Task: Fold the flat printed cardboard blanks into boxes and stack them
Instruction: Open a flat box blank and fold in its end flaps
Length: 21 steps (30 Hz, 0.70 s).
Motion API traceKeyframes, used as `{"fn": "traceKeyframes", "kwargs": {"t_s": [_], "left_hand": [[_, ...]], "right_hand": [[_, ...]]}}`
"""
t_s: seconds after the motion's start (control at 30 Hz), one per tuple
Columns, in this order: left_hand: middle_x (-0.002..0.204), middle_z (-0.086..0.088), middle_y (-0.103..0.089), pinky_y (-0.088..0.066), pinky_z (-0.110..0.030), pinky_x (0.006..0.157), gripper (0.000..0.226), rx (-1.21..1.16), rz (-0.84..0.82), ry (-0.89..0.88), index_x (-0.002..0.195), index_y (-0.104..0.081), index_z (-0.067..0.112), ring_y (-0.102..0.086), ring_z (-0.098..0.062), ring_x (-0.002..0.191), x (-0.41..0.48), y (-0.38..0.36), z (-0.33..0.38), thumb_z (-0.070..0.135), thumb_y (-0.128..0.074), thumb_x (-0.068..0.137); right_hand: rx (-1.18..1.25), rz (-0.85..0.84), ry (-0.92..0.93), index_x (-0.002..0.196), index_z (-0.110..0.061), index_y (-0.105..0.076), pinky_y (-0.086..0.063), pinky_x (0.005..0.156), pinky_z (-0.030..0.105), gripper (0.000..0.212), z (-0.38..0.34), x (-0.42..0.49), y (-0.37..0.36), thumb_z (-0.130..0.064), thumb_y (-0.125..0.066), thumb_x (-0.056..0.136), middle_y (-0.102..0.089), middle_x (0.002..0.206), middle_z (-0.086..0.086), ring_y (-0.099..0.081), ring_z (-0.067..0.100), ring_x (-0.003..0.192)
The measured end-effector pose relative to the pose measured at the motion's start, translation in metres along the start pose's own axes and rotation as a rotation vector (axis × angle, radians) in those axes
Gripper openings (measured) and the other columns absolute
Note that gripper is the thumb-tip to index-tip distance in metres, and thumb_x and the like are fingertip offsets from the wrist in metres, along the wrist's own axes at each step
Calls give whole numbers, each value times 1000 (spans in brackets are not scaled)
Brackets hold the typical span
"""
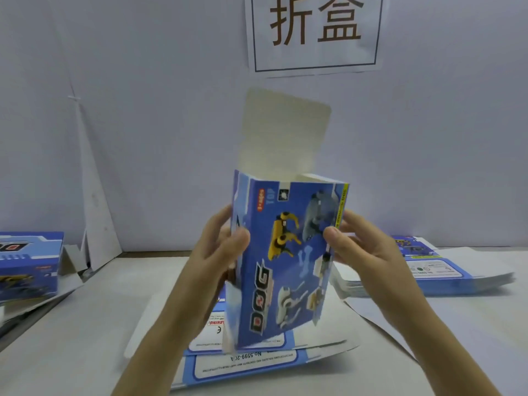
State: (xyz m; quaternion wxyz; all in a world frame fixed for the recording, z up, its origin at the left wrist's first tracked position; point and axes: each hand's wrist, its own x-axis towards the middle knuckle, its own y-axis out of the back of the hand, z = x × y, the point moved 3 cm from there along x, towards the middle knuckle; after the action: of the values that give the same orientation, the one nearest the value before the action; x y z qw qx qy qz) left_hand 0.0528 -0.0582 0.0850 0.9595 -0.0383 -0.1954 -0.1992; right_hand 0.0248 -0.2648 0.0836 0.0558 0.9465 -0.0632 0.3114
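I hold a blue printed cardboard box (pixel 285 261) upright above the table, opened into a tube, with its plain top flap (pixel 285 132) standing up. My left hand (pixel 220 247) grips its left edge, thumb on the front. On the opposite edge sits my right hand (pixel 360 244), thumb pressing the front panel. Flat blanks (pixel 257 364) lie under the box on the table. Another pile of flat blanks (pixel 434 270) lies at the right. A folded box (pixel 28 264) stands at the far left.
A white wall with a paper sign (pixel 314 32) bearing two large characters rises behind the table. Loose white paper sheets (pixel 94 218) lean against the wall at the left. The table surface (pixel 85 324) is pale grey.
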Motion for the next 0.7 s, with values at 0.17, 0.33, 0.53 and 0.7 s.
{"fn": "traceKeyframes", "kwargs": {"t_s": [0.17, 0.33, 0.53, 0.7], "left_hand": [[122, 12, -62, -59, -34, 77, 123, 0, -133, -11, 136, -31, 36, -65, -19, 109, -2, -15, -2, 77, -78, 30], [108, 22, -66, -55, -19, 65, 99, -2, -133, -35, 119, -36, 46, -68, -8, 99, -5, -18, -5, 70, -83, 35], [111, 6, -69, -57, -26, 66, 75, -30, 56, -299, 126, -49, 52, -70, -18, 95, -3, -5, 0, 51, -81, 58], [95, 0, -75, -56, -25, 58, 48, -169, 70, -224, 106, -70, 39, -73, -18, 78, -3, 7, 3, 62, -74, 64]], "right_hand": [[98, 0, -13, 119, -35, -63, -53, 69, 17, 39, -4, -2, -6, -34, -61, 80, -70, 109, 7, -69, 10, 93], [266, -156, -68, 127, -37, -46, -56, 67, 24, 54, -8, -7, -8, -27, -64, 77, -70, 111, -2, -70, 19, 97], [106, -123, 4, 131, -32, -50, -53, 81, 25, 59, -19, -7, 4, -35, -69, 75, -66, 119, -4, -63, 15, 110], [92, -177, -97, 135, -42, -45, -56, 83, 29, 84, -20, -8, 9, -47, -76, 57, -62, 125, -6, -64, 16, 111]]}}
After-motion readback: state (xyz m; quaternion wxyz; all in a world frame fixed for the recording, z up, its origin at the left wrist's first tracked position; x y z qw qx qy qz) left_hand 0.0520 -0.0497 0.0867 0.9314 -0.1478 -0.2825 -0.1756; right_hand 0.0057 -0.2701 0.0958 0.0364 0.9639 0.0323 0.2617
